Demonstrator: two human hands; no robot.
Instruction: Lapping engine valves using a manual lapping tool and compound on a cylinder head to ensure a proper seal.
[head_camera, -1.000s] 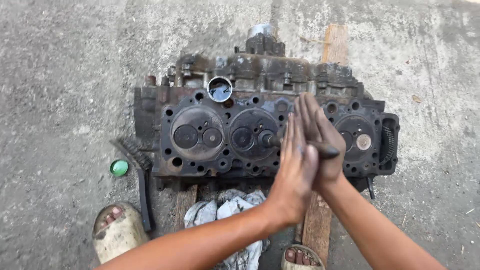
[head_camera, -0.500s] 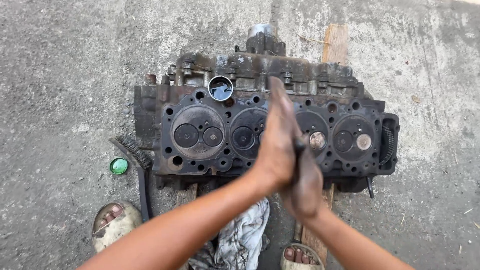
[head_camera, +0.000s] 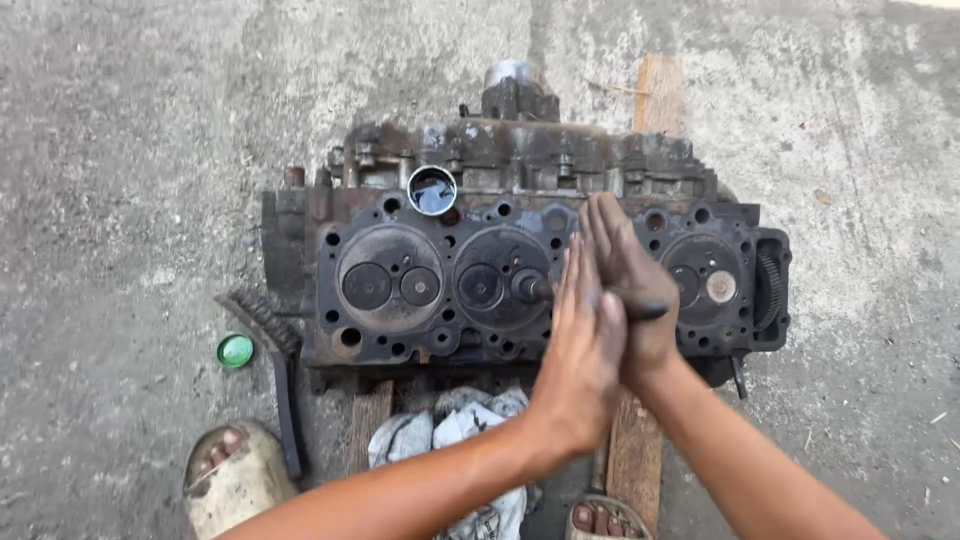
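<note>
My left hand (head_camera: 582, 345) and right hand (head_camera: 632, 290) meet palm to palm at centre right of the frame, fingers straight and together, clamped on a dark lapping stick (head_camera: 650, 311) whose end juts from between them toward the right. The hands stand over the cylinder head (head_camera: 400, 345), which lies face up across the middle of the frame. At the stick's lower end a valve (head_camera: 527, 285) sits in the second combustion chamber, just left of my left fingers. Two seated valves (head_camera: 390, 286) show in the leftmost chamber, and another chamber lies right of my hands. A small open metal tin (head_camera: 432, 190) rests on the head's upper edge. The head bears on wooden planks (head_camera: 660, 95) that show above and below it. A crumpled rag (head_camera: 455, 430) lies under its lower edge. A wire brush (head_camera: 275, 370) and a green cap (head_camera: 236, 350) lie at lower left on the concrete floor (head_camera: 120, 150), near my sandalled foot (head_camera: 232, 480). Open floor borders the head on the left, top and right.
</note>
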